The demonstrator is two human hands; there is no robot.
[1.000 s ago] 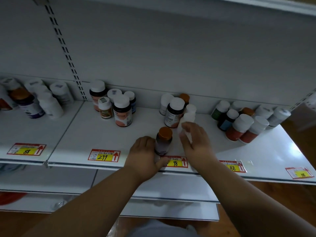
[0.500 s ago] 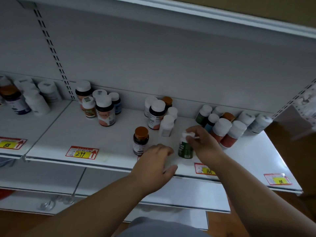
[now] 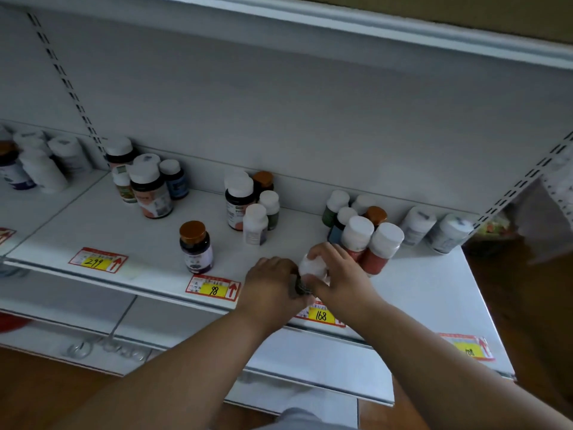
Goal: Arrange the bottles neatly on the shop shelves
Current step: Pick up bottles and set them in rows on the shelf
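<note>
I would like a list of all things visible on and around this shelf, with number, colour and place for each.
held bottle: one, white cap, dark body, front edge above the 168 tag, in the grip of both hands
orange-capped bottle: one, dark, alone near the front, behind the 98 tag
left cluster: about five, mostly white caps, at the back
middle cluster: about five, one orange cap
right cluster: about nine, two lying tilted at the far right
price tags: red and yellow, along the front edge
shelf: white
left hand: on the held bottle's side
right hand: over its cap
</note>
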